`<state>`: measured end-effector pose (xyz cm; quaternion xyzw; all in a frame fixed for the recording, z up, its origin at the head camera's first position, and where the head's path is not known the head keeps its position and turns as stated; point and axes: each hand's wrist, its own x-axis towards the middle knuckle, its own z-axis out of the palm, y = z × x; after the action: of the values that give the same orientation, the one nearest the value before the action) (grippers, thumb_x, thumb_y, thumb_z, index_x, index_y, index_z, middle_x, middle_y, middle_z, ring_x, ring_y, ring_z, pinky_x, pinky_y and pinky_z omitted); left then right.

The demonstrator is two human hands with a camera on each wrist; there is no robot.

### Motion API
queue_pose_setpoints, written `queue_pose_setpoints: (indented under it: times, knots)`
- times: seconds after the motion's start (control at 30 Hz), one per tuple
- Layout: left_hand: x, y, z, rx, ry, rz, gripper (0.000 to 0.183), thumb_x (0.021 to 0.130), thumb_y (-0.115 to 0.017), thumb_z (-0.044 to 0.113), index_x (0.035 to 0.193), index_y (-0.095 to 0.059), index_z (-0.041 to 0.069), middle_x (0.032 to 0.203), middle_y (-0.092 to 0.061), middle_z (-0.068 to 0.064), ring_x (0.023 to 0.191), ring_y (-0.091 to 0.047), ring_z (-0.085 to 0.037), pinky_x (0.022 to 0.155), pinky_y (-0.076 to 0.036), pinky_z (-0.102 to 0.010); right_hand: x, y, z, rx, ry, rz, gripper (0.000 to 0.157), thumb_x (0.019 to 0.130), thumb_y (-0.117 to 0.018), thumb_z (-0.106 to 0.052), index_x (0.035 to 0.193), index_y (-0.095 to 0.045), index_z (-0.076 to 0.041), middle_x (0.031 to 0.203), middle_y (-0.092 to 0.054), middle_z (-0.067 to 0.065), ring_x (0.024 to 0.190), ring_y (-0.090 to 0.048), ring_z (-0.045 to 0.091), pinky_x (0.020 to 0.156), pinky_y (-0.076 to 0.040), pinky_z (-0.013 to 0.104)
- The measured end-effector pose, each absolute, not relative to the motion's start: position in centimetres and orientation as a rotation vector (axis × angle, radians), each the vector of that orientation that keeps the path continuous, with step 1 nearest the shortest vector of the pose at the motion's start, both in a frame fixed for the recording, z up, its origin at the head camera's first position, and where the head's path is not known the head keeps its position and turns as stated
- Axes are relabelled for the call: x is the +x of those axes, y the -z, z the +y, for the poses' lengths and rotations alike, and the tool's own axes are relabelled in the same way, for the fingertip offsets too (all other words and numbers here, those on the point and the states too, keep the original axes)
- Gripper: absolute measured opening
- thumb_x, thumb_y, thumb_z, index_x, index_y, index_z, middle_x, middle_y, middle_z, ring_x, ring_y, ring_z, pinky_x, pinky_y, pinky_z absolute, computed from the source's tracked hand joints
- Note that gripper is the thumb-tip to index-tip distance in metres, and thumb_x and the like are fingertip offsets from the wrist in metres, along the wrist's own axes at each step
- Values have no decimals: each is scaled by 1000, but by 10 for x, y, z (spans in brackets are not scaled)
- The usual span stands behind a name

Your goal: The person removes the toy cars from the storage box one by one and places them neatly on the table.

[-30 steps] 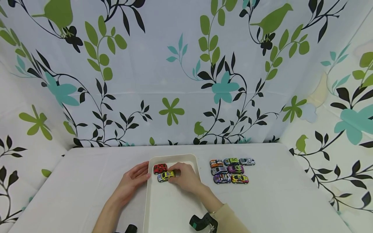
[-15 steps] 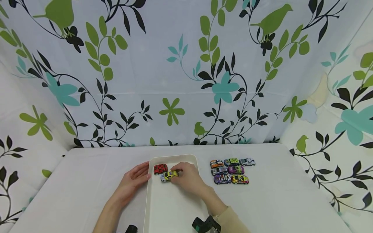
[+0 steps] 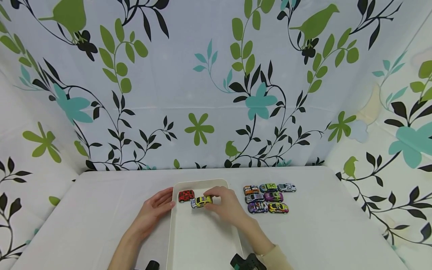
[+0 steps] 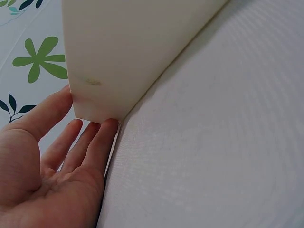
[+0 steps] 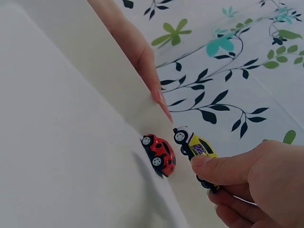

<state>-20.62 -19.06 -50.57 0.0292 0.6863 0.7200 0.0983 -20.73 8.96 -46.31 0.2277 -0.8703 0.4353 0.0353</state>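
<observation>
Pinched between thumb and fingers of my right hand [image 3: 227,205] is a yellow toy car [image 3: 201,201] with a purple and white pattern, held over the far end of a white tray [image 3: 170,240]. The right wrist view shows it tilted, beside a red toy car [image 5: 159,156] with black spots. That red car sits in the tray's far left corner. At the outside of the tray's left wall is my left hand [image 3: 156,208]. Its extended fingers [image 4: 102,142] touch the tray's corner, with the thumb at the rim.
On the white table [image 3: 320,232], right of the tray, several toy cars stand close together in rows, among them a purple car [image 3: 273,197] and a silver-white one [image 3: 286,187]. A patterned cloth [image 3: 216,82] hangs behind the table.
My right hand has moved the yellow toy car to the right, away from the red one. My left hand and the tray have stayed in place.
</observation>
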Motion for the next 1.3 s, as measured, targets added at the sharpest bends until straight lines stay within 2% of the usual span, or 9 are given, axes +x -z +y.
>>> queue_pose_setpoints:
  times: [0.17,0.4,0.6,0.87,1.13,1.3]
  knots:
    - [-206,505,-191,90,-2130,2034,65,93,-70,11,150,-40,4,155,-42,-15,142,-43,-21,102,-47,-16,-207,463,100,720,-1419,-2608,29,86,-79,-15,114,-73,-10,112,-72,-1,106,-65,20,97,-52,48]
    - [-206,504,-191,90,-2131,2033,65,93,-70,11,150,-39,3,156,-42,-15,136,-48,-11,101,-47,-16,-203,457,116,617,-1564,-2578,30,86,-79,-18,115,-73,-15,113,-71,-5,108,-63,20,97,-51,50]
    - [-205,502,-190,87,-2131,2031,66,93,-70,12,151,-39,3,156,-41,-15,136,-47,-11,101,-47,-16,-205,456,136,528,-1545,-2567,30,84,-81,-17,114,-74,-19,110,-71,-7,105,-61,20,95,-52,49]
    - [-206,503,-191,109,-2144,2022,66,94,-69,11,151,-38,2,156,-40,-16,128,-51,1,101,-47,-15,-204,458,168,468,-1452,-2575,32,83,-82,-15,114,-73,-20,112,-71,-4,101,-63,17,89,-55,49]
    - [-205,503,-191,103,-2137,2031,65,94,-69,11,151,-38,2,156,-41,-16,131,-50,-3,101,-47,-15,-203,462,200,420,-1417,-2609,32,85,-80,-16,116,-73,-19,115,-71,-4,106,-64,18,93,-55,49]
    - [-206,504,-191,115,-2157,2016,65,94,-69,10,150,-38,1,156,-41,-17,128,-52,0,101,-46,-16,-202,463,223,334,-1360,-2619,32,86,-79,-16,117,-72,-21,120,-70,0,112,-64,22,96,-54,50]
